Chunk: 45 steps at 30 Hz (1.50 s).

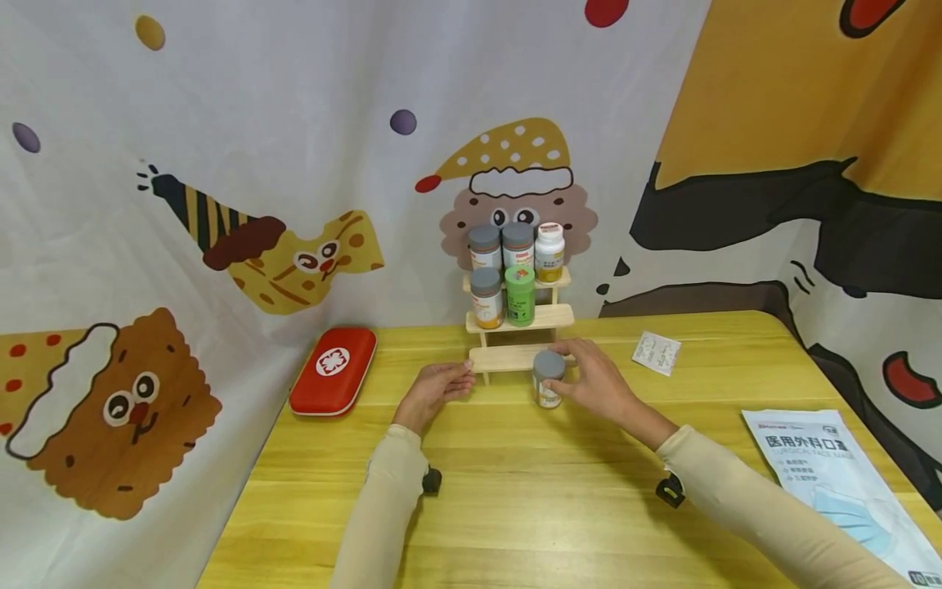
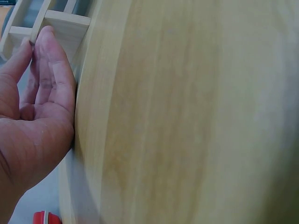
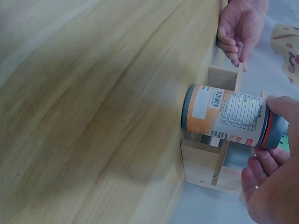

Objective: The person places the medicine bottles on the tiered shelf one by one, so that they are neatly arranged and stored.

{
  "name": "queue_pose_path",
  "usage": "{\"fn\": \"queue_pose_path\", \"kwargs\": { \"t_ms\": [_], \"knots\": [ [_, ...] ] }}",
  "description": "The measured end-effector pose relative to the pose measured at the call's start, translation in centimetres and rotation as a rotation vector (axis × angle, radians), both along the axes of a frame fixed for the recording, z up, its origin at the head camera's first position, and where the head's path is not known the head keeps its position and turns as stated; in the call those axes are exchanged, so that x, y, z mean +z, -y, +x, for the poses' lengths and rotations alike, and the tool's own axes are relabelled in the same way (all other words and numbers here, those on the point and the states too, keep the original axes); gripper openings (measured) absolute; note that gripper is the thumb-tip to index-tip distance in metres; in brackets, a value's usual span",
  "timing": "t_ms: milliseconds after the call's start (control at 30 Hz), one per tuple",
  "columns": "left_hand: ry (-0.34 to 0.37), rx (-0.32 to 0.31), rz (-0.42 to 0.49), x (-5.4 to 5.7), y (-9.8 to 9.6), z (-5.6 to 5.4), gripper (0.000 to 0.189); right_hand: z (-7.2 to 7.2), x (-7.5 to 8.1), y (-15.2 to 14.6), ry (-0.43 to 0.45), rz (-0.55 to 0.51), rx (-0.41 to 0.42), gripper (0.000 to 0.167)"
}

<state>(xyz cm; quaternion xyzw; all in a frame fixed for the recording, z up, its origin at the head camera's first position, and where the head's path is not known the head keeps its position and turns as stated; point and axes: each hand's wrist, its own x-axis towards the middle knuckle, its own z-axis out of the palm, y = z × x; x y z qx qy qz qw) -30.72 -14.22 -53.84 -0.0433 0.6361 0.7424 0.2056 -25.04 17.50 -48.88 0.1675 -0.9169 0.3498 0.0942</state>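
Observation:
A wooden three-step shelf (image 1: 508, 357) stands against the back of the table. My left hand (image 1: 436, 391) pinches the left end of its lowest step between thumb and fingers, as the left wrist view also shows. My right hand (image 1: 602, 391) holds a grey-lidded pill bottle (image 3: 226, 114) upright by its lid, thumb on one side and fingers on the other. That bottle is in front of the lowest step's right end. On the middle step are another grey-lidded bottle (image 1: 486, 298) and a green bottle (image 1: 520, 296). Two grey-lidded bottles and a white bottle (image 1: 549, 254) fill the top step.
To the left lies a red first-aid case (image 1: 334, 372). A small white packet (image 1: 657, 353) is on the table right of the shelf. At the right edge lies a surgical mask pack (image 1: 832, 483), partly behind my right sleeve. A patterned curtain (image 1: 294, 106) hangs behind the table.

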Motion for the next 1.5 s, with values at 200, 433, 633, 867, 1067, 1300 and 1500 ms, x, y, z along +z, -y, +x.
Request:
{"fn": "queue_pose_path", "kwargs": {
  "t_ms": [200,433,633,867,1067,1300,1500],
  "knots": [
    [0.001,0.000,-0.009,0.0,-0.1,0.0,0.032,0.4,0.3,0.1,-0.020,-0.011,0.010,0.062],
    [0.003,0.006,-0.009,-0.1,0.0,-0.1,0.032,0.3,1.4,0.0,-0.081,-0.017,0.037,0.062],
    [0.000,0.007,-0.016,-0.1,-0.1,-0.2,0.031,-0.1,3.3,-0.4,-0.125,-0.024,0.023,0.058],
    [-0.003,0.011,-0.010,-0.1,-0.1,-0.2,0.029,-0.7,5.7,-1.0,-0.188,-0.063,0.006,0.058],
    [0.003,0.010,-0.002,-0.1,0.1,-0.2,0.030,-1.4,6.6,-1.4,-0.264,-0.104,-0.022,0.059],
    [0.004,0.022,0.001,-0.1,0.0,-0.2,0.030,-2.2,7.0,-1.1,-0.322,-0.165,-0.068,0.058],
    [-0.005,0.027,0.010,-0.2,-0.1,-0.1,0.026,-3.1,6.6,-0.6,-0.344,-0.227,-0.094,0.059]
  ]
}}
